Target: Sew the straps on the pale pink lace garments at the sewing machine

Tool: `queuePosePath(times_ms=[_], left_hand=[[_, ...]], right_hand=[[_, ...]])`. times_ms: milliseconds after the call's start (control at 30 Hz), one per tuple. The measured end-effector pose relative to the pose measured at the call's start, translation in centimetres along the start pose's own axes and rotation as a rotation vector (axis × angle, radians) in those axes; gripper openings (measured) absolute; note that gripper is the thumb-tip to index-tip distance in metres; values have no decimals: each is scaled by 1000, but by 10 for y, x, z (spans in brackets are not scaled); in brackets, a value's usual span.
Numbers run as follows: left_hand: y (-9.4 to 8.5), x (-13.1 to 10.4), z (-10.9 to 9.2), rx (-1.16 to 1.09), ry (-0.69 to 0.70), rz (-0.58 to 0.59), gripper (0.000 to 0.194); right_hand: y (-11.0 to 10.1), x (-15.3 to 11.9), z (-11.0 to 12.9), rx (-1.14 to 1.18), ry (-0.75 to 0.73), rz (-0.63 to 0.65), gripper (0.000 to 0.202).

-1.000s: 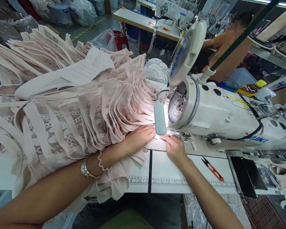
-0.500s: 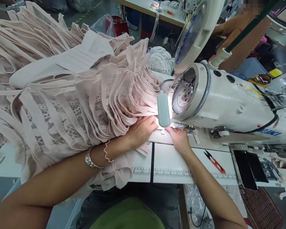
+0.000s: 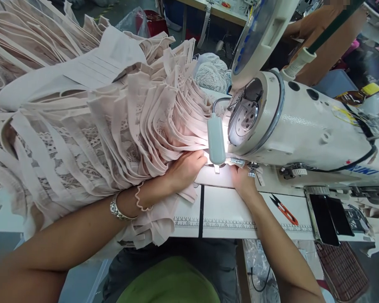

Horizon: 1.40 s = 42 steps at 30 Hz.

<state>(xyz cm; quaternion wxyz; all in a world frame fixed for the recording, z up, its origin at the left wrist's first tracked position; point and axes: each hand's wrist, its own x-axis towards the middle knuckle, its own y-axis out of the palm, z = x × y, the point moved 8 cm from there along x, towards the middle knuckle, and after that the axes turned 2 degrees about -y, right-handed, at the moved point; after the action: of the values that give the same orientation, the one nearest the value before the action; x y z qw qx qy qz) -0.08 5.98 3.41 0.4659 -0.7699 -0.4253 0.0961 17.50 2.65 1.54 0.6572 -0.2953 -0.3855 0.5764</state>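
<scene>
At the sewing machine [image 3: 316,122], my left hand [image 3: 188,168] lies at the right edge of a heaped bundle of pale pink lace garments [image 3: 120,126]. Its fingers are curled closed on the fabric, just left of the lit needle area. My right hand [image 3: 244,181] is on the other side, beneath the machine head, its fingertips hidden behind metal parts. Between the hands a small light-coloured tab [image 3: 217,168] shows on the machine bed. A grey-green lamp [image 3: 216,141] hangs over this spot and hides the needle.
Orange-handled thread snips [image 3: 284,210] lie right of my right forearm, above a printed ruler strip [image 3: 230,226]. Farther right is a black phone-like object [image 3: 324,221]. White lace [image 3: 212,73] sits behind the bundle. A co-worker's arm [image 3: 328,46] shows at the back right.
My right hand has shifted right, away from the needle area, and its fingertips have gone behind the metal parts. My left hand stays on the fabric. The camera view has shifted slightly.
</scene>
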Motion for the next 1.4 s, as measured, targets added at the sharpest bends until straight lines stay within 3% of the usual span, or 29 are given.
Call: queuePosePath(times_ms=[200,400,533,700,967,1100,1200,1300,1400], left_hand=[[8,-1,-14,79,206,40,25],[8,-4,-27,303,307,94,21],[8,-6,-31,393,328,88,23],[8,-6,-30,406,334,71,24],[8,-5,-34,386,360,56,23],[13,-10,-43,300,474,89,27],[14,-17,-53,182,599,136,27],[11,-17,-53,114,558,164,27],[8,-16,-49,80,476,166,29]], right_hand=[[5,1,19,215,58,28,35],[13,8,-3,176,58,-46,33],[16,7,-2,150,36,-3,37],[3,-1,19,139,29,76,34],[-14,-20,19,-15,127,87,21],[-12,-28,37,148,171,128,20],[-13,-38,55,284,112,171,23],[-36,-61,49,152,18,91,23],[-89,-100,-4,-213,145,-224,27]])
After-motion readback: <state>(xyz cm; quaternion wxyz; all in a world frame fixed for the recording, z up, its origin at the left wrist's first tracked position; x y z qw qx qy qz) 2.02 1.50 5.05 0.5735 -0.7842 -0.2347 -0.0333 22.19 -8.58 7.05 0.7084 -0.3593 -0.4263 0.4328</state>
